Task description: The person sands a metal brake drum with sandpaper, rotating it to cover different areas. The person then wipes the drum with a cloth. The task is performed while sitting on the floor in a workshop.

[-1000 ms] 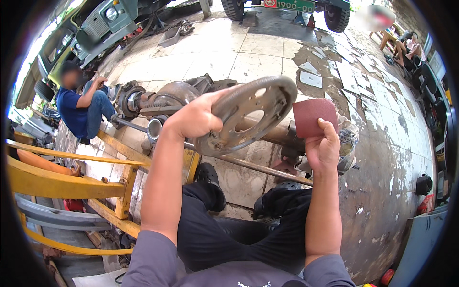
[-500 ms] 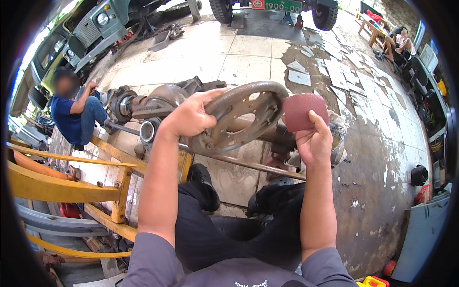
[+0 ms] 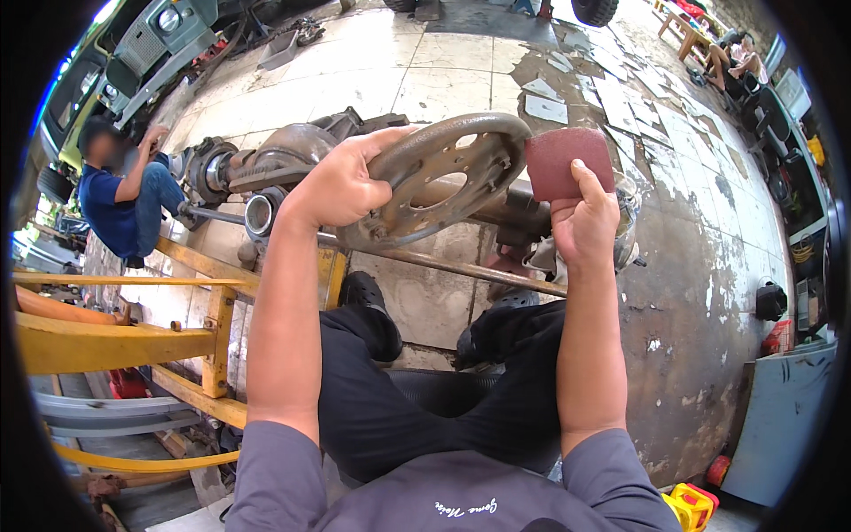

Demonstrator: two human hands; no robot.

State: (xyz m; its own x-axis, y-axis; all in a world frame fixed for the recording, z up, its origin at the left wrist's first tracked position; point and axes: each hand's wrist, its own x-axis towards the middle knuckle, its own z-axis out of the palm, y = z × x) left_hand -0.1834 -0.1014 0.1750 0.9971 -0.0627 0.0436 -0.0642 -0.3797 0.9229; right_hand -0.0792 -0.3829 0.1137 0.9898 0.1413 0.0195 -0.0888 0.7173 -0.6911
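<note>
My left hand (image 3: 346,182) grips the left side of a round brown metal disc (image 3: 409,202) with a raised rim and several holes. The disc is held tilted above my knees, and its stained surface looks dull and rusty. In my right hand (image 3: 585,222) is a square of reddish-brown sandpaper (image 3: 560,166), pinched with the thumb on its near face; the other fingers are behind it. The sandpaper's left edge meets the disc's right rim in the picture; whether they touch I cannot tell.
Beyond the disc lies a vehicle axle (image 3: 297,149), with a long metal rod (image 3: 461,271) nearer my feet. A yellow metal frame (image 3: 106,346) stands at left. A person in blue (image 3: 115,199) crouches past it. Broken tiles (image 3: 545,108) lie at far right.
The whole view has shifted slightly, so both hands, disc and sandpaper sit higher in the picture. Both holds look the same. The crouching person's hands have come up a little.
</note>
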